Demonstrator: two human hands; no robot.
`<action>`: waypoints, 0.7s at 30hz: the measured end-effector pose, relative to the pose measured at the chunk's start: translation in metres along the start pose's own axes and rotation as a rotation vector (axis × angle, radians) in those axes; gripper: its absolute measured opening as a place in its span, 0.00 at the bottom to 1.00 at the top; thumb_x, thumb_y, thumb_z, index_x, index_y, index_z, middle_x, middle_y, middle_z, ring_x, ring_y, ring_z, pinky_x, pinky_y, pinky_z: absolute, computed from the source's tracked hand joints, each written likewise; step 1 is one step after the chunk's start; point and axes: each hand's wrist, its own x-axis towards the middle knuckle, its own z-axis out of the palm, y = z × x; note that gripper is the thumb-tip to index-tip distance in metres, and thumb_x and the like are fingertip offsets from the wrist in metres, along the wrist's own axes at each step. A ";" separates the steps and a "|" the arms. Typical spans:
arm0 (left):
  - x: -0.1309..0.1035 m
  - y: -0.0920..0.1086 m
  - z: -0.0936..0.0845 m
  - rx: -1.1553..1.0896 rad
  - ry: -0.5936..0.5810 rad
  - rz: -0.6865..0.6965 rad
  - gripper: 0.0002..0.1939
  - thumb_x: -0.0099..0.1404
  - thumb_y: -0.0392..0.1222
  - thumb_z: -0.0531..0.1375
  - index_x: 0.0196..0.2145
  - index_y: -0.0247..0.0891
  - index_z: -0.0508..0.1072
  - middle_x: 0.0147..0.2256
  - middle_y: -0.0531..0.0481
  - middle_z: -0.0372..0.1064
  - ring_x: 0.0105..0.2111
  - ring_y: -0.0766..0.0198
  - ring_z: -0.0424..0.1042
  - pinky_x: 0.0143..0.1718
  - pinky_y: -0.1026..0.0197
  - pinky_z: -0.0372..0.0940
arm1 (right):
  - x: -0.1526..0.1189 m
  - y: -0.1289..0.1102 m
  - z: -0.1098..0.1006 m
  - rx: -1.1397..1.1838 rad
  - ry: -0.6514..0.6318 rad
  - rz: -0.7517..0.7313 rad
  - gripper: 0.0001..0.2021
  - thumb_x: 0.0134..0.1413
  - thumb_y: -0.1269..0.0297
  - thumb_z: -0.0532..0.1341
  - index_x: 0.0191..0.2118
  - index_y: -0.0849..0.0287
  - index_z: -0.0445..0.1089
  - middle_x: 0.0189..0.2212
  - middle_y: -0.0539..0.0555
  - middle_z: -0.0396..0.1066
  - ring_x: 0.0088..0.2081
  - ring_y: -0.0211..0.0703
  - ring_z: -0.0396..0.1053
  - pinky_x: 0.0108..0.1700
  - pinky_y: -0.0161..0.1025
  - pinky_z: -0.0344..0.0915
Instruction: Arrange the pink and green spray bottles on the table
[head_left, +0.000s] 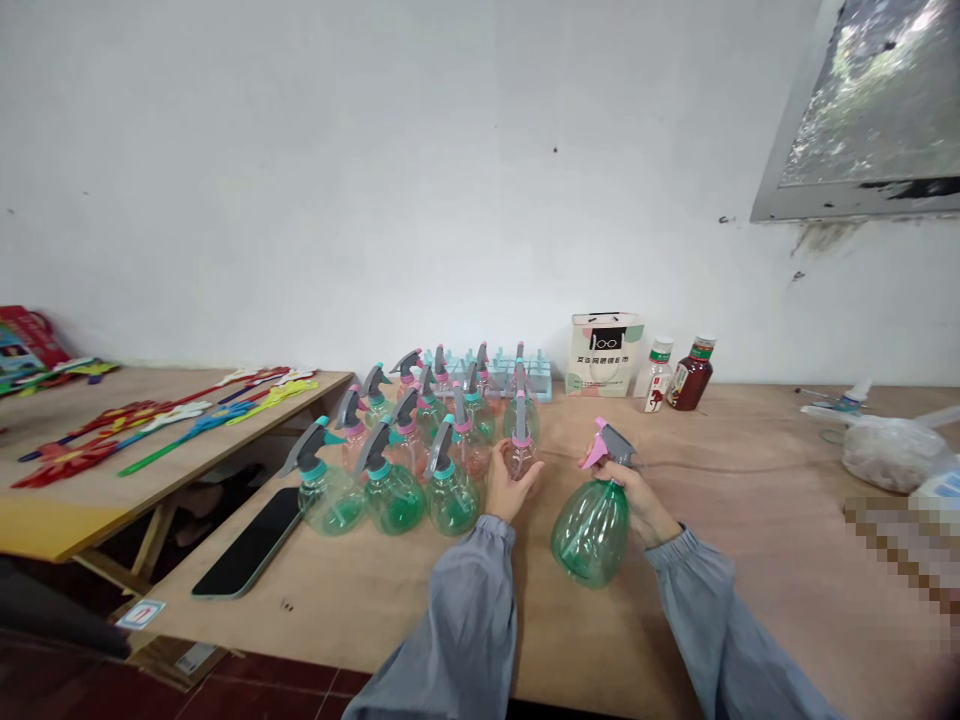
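Note:
My right hand (636, 498) is closed around the neck of a green spray bottle (590, 535) with a pink and grey trigger head. That bottle is tilted and appears to be held just above the table. My left hand (510, 485) wraps the body of a pink spray bottle (523, 456) with a grey trigger, at the right end of the group. Beside it stand several more spray bottles in rows, green ones with teal collars, such as the front green bottle (452, 503), and pink ones, such as the pink bottle (409, 450).
A pale blue rack (541, 375) stands behind the bottles. Farther right are a paper bag (604, 360), a white-labelled bottle (658, 378) and a dark brown bottle (691, 378). A phone (247, 545) lies front left. A plastic bag (892, 450) sits at right; another table (142, 495) holds colourful flower-shaped items.

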 end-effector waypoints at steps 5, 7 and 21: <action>0.000 0.001 -0.001 -0.008 -0.015 0.013 0.30 0.52 0.45 0.69 0.50 0.40 0.62 0.51 0.42 0.67 0.54 0.54 0.67 0.59 0.47 0.59 | 0.000 -0.002 0.000 -0.032 -0.065 0.056 0.11 0.32 0.61 0.64 0.28 0.57 0.68 0.20 0.47 0.64 0.20 0.33 0.56 0.24 0.35 0.54; 0.001 0.001 -0.001 -0.012 -0.027 0.011 0.30 0.53 0.45 0.69 0.50 0.40 0.62 0.51 0.42 0.67 0.54 0.54 0.67 0.59 0.47 0.58 | -0.001 -0.003 0.000 -0.045 -0.064 0.035 0.09 0.33 0.62 0.63 0.27 0.57 0.68 0.20 0.47 0.63 0.20 0.34 0.55 0.24 0.35 0.54; 0.002 -0.008 0.000 -0.018 -0.036 0.030 0.31 0.53 0.47 0.69 0.51 0.40 0.62 0.51 0.41 0.66 0.54 0.54 0.67 0.59 0.47 0.58 | -0.003 0.001 -0.002 -0.070 0.052 -0.128 0.12 0.34 0.59 0.67 0.28 0.58 0.71 0.23 0.49 0.70 0.22 0.35 0.61 0.25 0.35 0.57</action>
